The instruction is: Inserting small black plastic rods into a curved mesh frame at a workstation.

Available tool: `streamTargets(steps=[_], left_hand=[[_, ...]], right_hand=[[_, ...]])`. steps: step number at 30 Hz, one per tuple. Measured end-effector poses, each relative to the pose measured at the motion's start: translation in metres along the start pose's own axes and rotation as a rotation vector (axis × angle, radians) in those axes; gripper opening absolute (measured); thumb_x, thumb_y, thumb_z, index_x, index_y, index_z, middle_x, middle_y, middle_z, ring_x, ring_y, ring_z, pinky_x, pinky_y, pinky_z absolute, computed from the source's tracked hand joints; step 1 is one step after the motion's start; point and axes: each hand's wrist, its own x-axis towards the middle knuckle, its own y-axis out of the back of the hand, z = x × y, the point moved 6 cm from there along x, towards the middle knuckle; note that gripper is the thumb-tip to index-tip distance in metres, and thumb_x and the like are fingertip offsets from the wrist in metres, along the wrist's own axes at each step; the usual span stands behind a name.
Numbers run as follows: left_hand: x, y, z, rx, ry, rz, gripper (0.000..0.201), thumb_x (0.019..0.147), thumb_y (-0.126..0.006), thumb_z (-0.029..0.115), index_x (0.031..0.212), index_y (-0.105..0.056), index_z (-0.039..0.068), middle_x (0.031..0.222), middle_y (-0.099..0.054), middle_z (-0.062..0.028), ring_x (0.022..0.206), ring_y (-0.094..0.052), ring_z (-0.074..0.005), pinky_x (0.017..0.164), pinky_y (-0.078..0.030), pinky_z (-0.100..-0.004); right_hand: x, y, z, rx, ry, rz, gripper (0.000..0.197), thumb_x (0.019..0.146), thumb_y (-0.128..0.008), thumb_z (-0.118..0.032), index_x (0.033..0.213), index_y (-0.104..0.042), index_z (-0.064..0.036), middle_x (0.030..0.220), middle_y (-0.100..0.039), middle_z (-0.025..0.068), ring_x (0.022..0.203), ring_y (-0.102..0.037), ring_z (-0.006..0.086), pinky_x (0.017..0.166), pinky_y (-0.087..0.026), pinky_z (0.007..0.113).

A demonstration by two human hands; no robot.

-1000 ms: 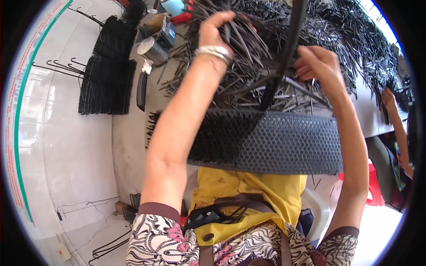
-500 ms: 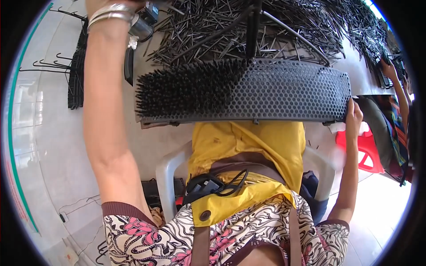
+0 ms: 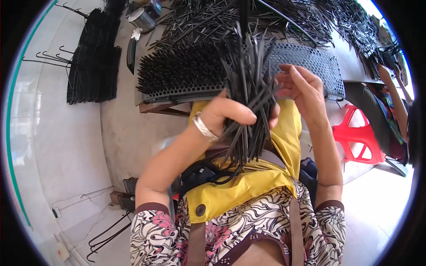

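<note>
My left hand (image 3: 226, 113) is wrapped round a thick bundle of thin black strips (image 3: 250, 102), held upright over my lap. Just right of the bundle, my right hand (image 3: 304, 91) has its thumb and fingers apart, fingertips close to the strips; whether they touch is hard to tell. Behind both hands lies a curved black perforated panel (image 3: 306, 62). Its left part is densely filled with upright black strips (image 3: 182, 68), while bare round holes show on the right. The bundle hides the panel's middle.
A large heap of loose black strips (image 3: 306, 17) covers the table beyond the panel. At the left stand a metal cup (image 3: 142, 20) and dark bristly pieces (image 3: 93, 66) by the wall. A red stool (image 3: 359, 135) and another person's arm (image 3: 390, 82) are at the right.
My left hand has come back from the far left and now holds a bundle of black strips. My right hand has left the panel's right end and moved inward beside the bundle.
</note>
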Motion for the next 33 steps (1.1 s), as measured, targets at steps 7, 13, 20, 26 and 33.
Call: streamTargets(steps=[7,13,20,26,33], left_hand=[[0.022,0.019,-0.041,-0.228,0.120,-0.132,0.078,0.055,-0.063,0.015,0.129,-0.037,0.012,0.093,-0.052,-0.0177,0.082,-0.053,-0.0299,0.076,-0.046,-0.0407],[0.025,0.034,-0.045,-0.235,0.217,-0.052,0.071,0.053,-0.061,0.015,0.122,-0.045,0.006,0.091,-0.054,-0.0189,0.081,-0.055,-0.0309,0.075,-0.047,-0.0411],[0.015,0.047,-0.063,-0.265,0.294,0.099,0.068,0.052,-0.061,0.014,0.118,-0.047,0.004,0.093,-0.056,-0.0184,0.084,-0.057,-0.0313,0.076,-0.048,-0.0429],[0.011,0.053,-0.076,-0.375,0.345,0.124,0.087,0.051,-0.063,0.009,0.132,-0.033,0.012,0.095,-0.056,-0.0164,0.084,-0.056,-0.0304,0.075,-0.047,-0.0436],[0.010,0.059,-0.079,-0.306,0.251,0.140,0.088,0.049,-0.064,0.005,0.131,-0.034,0.012,0.095,-0.058,-0.0182,0.083,-0.057,-0.0321,0.075,-0.046,-0.0440]], right_hand=[[0.007,0.003,0.024,0.203,-0.038,-0.041,0.034,0.093,-0.046,-0.022,0.112,-0.051,0.0056,0.089,-0.062,0.0107,0.076,-0.061,0.0155,0.066,-0.051,0.027],[0.018,0.003,0.001,-0.050,0.129,0.173,0.020,0.086,-0.058,-0.014,0.100,-0.061,0.0009,0.085,-0.064,0.0051,0.072,-0.058,0.0079,0.064,-0.047,0.020],[0.023,0.010,0.006,-0.416,0.160,0.234,0.007,0.080,-0.061,-0.002,0.085,-0.063,0.0024,0.074,-0.063,0.0023,0.065,-0.055,0.0063,0.061,-0.044,0.019],[0.048,0.037,-0.009,-0.291,0.162,0.372,0.011,0.085,-0.055,-0.007,0.086,-0.059,0.0037,0.075,-0.063,0.0078,0.056,-0.054,0.0106,0.052,-0.043,0.021],[0.077,0.006,-0.027,-0.479,0.577,0.354,0.021,0.084,-0.054,0.002,0.105,-0.052,0.0060,0.079,-0.063,0.0113,0.066,-0.062,0.0142,0.057,-0.053,0.024]])
